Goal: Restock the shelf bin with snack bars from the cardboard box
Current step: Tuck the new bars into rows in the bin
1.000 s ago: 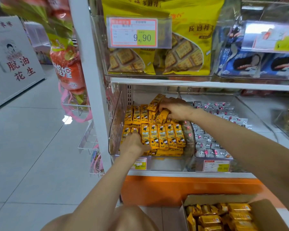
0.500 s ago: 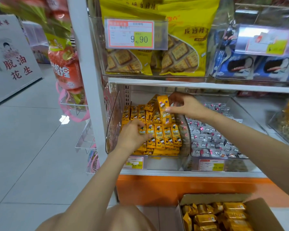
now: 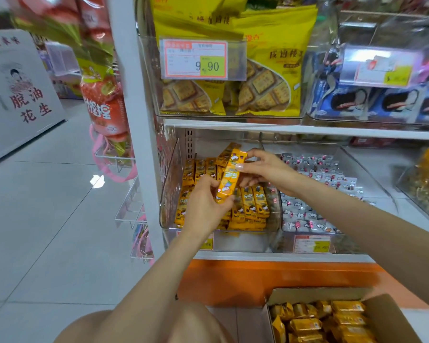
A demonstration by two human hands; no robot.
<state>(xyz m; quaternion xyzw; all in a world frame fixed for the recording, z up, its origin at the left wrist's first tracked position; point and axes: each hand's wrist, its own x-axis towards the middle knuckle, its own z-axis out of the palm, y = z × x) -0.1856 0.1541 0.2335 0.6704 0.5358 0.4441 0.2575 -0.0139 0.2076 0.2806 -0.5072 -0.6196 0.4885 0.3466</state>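
Bar [image 3: 229, 178] — orange wrapper, held lengthwise and tilted, top end toward 1 o'clock, just above the rows in the bin.

Left grip [image 3: 206, 206] pinches the bar's lower end between thumb and fingers. Right grip [image 3: 268, 170] pinches the upper half, thumb across the front, fingers curled behind.

Bin [image 3: 170, 184]: clear plastic, on the lower shelf [image 3: 258, 256], near frame centre. Stocked bars [image 3: 253, 204] stand in rows; front rows show at 5 o'clock of the held bar, back rows at 10 o'clock.

Box [image 3: 391, 318] — cardboard, flaps open, at 5 o'clock of the bin and well apart from it, below the shelf. It holds gold-wrapped packs [image 3: 332, 320].

At 3 o'clock of the bin, just beside it, silver packets [image 3: 315, 179] fill a second clear container. At 12 o'clock, on the upper shelf, yellow cracker bags [image 3: 270, 82] sit behind a price tag [image 3: 195, 59] reading 9.90. Grey tiled floor [image 3: 47, 219] at 9 o'clock.
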